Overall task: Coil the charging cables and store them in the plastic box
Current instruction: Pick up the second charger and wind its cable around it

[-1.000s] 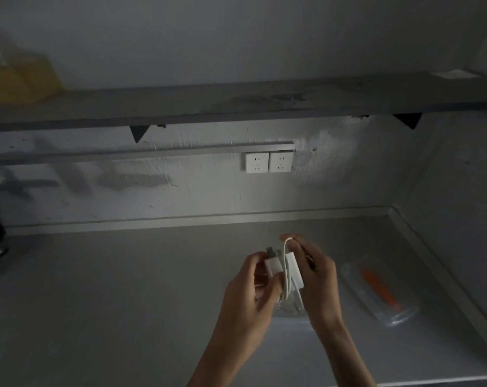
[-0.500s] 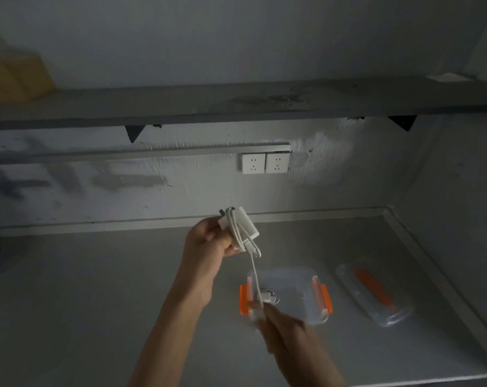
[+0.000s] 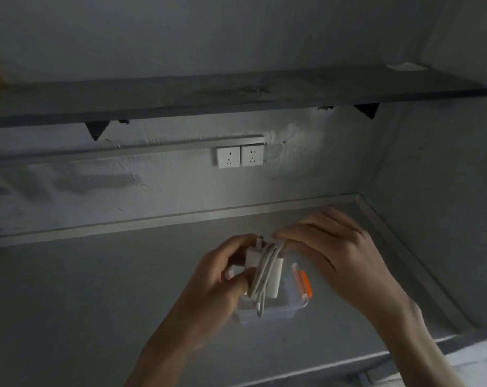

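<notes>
Right now I see both hands held close together over the grey desk [image 3: 83, 303], to the right of its middle. My left hand [image 3: 222, 277] is curled round a white rectangular charger block [image 3: 276, 277], fingers on its far end and thumb on its near left side, where it also presses on the thin white charging cable [image 3: 260, 277]. That cable runs in several loops lengthwise around the block, and a short loop hangs from its near end. My right hand [image 3: 340, 255] reaches in from the right with its fingers bent, and their tips pinch the cable at the far end of the block. The block and cable are held above a clear plastic box [image 3: 278, 311] that sits open on the desk; I cannot tell whether they touch it. An orange latch [image 3: 306, 283] shows on the box's right side. On the far wall are two white wall sockets [image 3: 240, 156] side by side, with a long dark shelf [image 3: 236, 93] above them.
</notes>
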Demonstrator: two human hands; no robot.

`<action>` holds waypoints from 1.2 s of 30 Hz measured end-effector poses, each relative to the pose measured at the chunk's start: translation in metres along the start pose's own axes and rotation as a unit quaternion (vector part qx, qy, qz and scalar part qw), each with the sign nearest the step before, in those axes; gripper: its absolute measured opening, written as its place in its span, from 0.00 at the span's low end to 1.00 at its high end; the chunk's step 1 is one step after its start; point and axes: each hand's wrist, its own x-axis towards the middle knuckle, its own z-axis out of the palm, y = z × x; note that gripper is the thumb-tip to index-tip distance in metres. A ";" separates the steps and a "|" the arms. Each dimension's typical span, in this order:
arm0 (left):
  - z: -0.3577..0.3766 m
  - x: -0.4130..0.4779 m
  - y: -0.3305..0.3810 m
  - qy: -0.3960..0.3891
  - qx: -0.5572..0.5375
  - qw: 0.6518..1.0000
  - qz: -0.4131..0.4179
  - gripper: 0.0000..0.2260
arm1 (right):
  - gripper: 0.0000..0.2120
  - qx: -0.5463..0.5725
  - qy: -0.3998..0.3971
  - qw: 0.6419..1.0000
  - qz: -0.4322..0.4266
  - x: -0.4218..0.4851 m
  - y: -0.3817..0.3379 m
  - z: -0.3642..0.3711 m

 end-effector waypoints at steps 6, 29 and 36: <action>0.005 0.004 -0.003 0.026 -0.088 0.991 -0.094 0.21 | 0.12 -0.122 0.035 0.991 0.048 -0.008 0.003 0.010; 0.016 0.028 -0.007 0.156 -0.124 0.980 0.002 0.10 | 0.05 0.445 0.232 0.788 0.357 -0.019 -0.044 0.045; 0.016 0.022 -0.013 0.166 -0.026 0.985 0.043 0.12 | 0.08 0.362 0.177 0.831 0.383 -0.019 -0.044 0.052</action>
